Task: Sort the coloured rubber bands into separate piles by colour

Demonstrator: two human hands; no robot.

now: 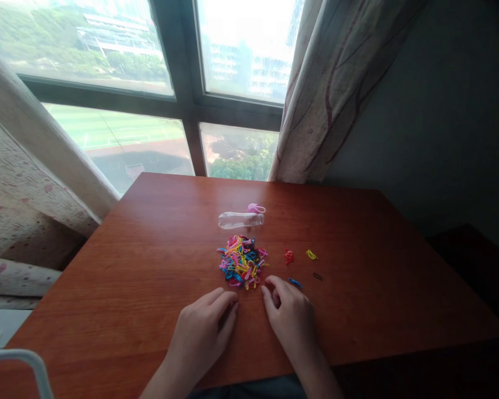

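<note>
A heap of small colourful plastic stitch markers [242, 261], shaped like little safety pins, lies mid-table. My left hand [205, 327] rests just in front of the heap, thumb and forefinger closed together; whether anything is between them is hidden. At the heap's near right edge is my right hand [289, 310], its fingers curled in a pinch. A thin red marker [263, 278] shows at those fingertips. To the right lie sorted-out markers: a red bunch [289, 256], some yellow [311, 254], a blue one [295, 283] and a dark one [317, 276].
Behind the heap, a clear plastic bottle [240, 220] lies on its side, a pink cap with a loop [256, 208] beside it. The brown wooden table [158, 238] backs onto a window between curtains [336, 83]. A white curved rail [25, 354] stands at lower left.
</note>
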